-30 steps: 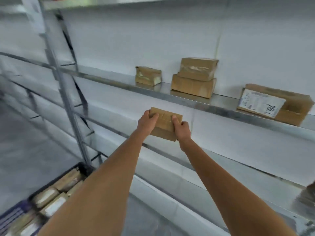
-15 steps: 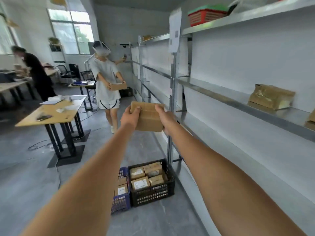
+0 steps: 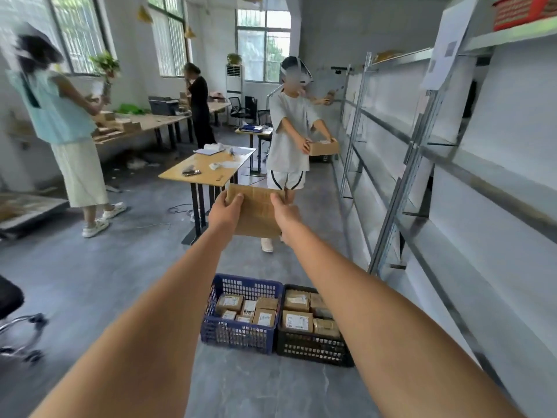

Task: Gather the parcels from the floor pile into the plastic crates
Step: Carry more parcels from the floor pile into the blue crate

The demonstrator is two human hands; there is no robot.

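I hold a flat brown cardboard parcel (image 3: 257,211) out in front of me at arm's length. My left hand (image 3: 224,211) grips its left edge and my right hand (image 3: 284,214) grips its right edge, thumbs on the near face. On the floor below stand a blue plastic crate (image 3: 241,333) and a black plastic crate (image 3: 313,348), side by side. Both hold several labelled cardboard parcels.
Metal shelving (image 3: 422,152) runs along the right wall. A person in white (image 3: 289,140) stands ahead holding a box. A wooden table (image 3: 208,170) stands centre left, another person (image 3: 63,128) at the left, a third (image 3: 199,107) farther back. An office chair base (image 3: 21,336) sits at the lower left.
My view has swung left from the shelf into the room. The parcel stays gripped in both hands, and the crates now lie directly below it.
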